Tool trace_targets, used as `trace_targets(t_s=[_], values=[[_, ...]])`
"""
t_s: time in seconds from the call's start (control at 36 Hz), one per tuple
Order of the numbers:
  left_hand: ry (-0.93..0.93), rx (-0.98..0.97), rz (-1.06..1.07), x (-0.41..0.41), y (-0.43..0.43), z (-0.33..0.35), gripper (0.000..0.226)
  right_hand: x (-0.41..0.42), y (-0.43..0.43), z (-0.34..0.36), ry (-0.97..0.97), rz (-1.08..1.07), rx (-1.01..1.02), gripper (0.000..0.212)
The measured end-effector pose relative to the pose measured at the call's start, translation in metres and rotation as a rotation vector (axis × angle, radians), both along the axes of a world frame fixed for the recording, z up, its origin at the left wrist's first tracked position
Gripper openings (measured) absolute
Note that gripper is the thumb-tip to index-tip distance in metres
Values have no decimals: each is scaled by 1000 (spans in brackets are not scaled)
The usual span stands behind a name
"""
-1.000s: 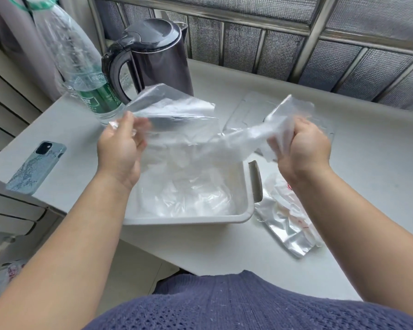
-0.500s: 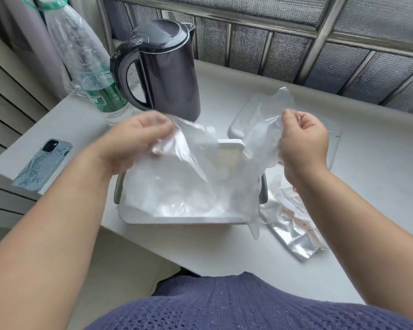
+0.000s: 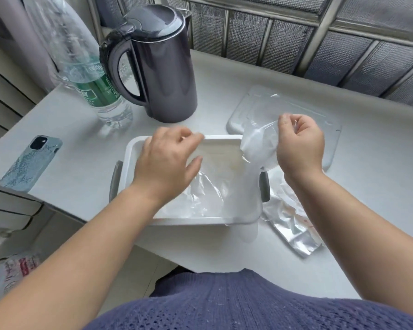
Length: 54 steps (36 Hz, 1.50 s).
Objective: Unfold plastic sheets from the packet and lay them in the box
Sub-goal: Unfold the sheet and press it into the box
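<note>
One thin clear plastic sheet (image 3: 208,194) is sinking into the white rectangular plastic box (image 3: 200,221) on the pale worktop (image 3: 86,144), its right end bunched above the right wall. The right hand (image 3: 301,148) is grasping that end in a clenched grip; of the left hand (image 3: 167,160), at the far rim, I cannot tell the grip. Earlier both hands were holding it higher. Smoothing seems to be remaining.
</note>
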<state>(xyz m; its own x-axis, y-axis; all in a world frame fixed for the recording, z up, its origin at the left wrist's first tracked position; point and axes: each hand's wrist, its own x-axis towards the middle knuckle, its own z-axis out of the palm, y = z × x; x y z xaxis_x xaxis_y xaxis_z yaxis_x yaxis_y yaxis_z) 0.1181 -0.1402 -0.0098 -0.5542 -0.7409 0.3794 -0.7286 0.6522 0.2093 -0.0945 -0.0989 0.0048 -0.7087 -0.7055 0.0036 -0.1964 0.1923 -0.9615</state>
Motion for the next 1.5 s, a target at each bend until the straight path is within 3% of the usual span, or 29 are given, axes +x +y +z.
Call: trace_targets(t_s=[0.06,0.14,0.31,0.42,0.53,0.58,0.69,0.75,0.83,0.86,0.92,0.97,1.08,1.14,1.22,1.31,1.39,1.44,1.5], values=[[-75,346,-82,-5,5,5,31,2,-3,-3,72,43,65,15],[-553,773,-75,-10,3,-10,42,6,-6,-7,126,97,125,15],[-873,878,-123,-12,0,-42,71,7,-7,-10,158,128,163,16],[-870,892,-90,-9,2,-48,69,4,-8,-8,175,112,185,15],[-675,746,-61,-5,2,-37,54,7,-14,1,144,123,177,15],[-590,758,-70,-3,1,-35,51,14,-18,9,50,173,177,19],[-655,970,-119,0,1,-34,42,33,-24,25,-344,374,202,19],[-315,982,-35,0,-1,-27,31,40,-27,29,-551,431,185,24],[618,1255,137,3,-2,1,30,45,-30,28,-673,367,166,30],[826,1387,132,7,-3,7,37,47,-31,27,-633,324,178,31],[962,1527,44,14,1,15,75,52,-34,24,-470,254,197,29],[881,1489,17,15,8,20,116,54,-36,21,-277,225,191,23],[768,1336,169,4,17,24,114,58,-39,17,98,229,201,12],[721,1263,250,3,15,22,85,58,-38,17,164,237,202,13],[745,1262,368,14,8,27,25,55,-36,14,98,225,233,13],[786,1219,476,32,-7,31,18,51,-30,10,23,205,292,14],[570,868,560,49,-21,27,15,51,-25,8,-31,271,376,16],[286,488,616,56,-23,24,30,54,-21,6,-59,348,437,20],[190,240,534,55,-19,25,37,57,-18,2,-26,400,486,21]])
